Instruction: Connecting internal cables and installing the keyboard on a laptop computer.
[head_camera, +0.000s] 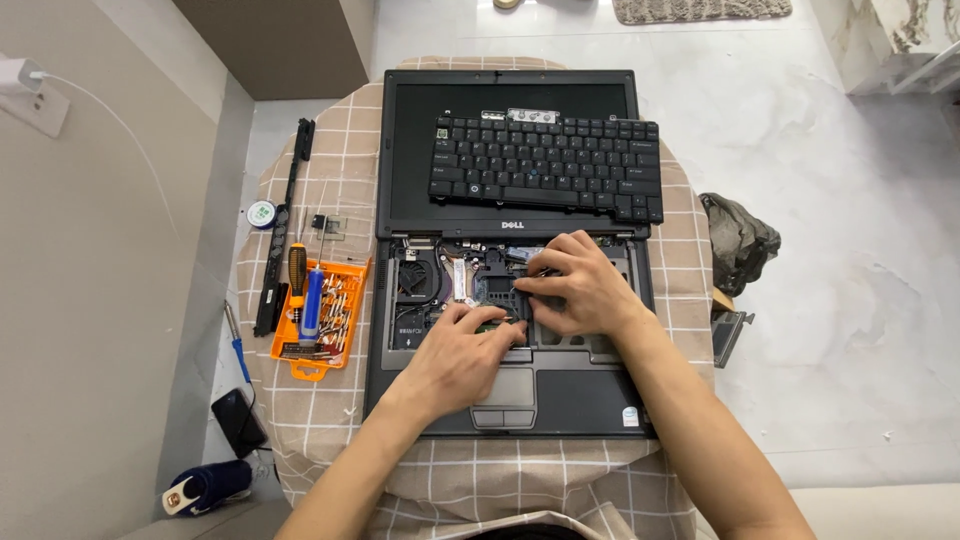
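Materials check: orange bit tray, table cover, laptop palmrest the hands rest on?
Orange bit tray: looks like moulded plastic, glossy, with uniform colour and rounded edges.
Table cover: woven fabric, matte beige with a white grid; it wrinkles and drapes at the edge.
Laptop palmrest: matte dark grey, probably plastic, possibly painted metal; cannot tell.
Left hand and right hand work in the opened bay.

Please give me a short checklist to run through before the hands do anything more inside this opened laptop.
1. Keyboard out of the way: ok, it lies detached on the screen.
2. Both hands on the work: ok, left hand and right hand have fingertips in the open bay of the laptop.
3. Part under the fingers seated: cannot tell, the fingers cover it.
4. Tools within reach: ok, screwdrivers lie on the orange bit tray left of the laptop.
5. Removed black trim strip set aside: ok, it lies at the table's left edge.
6. Power disconnected: cannot tell.
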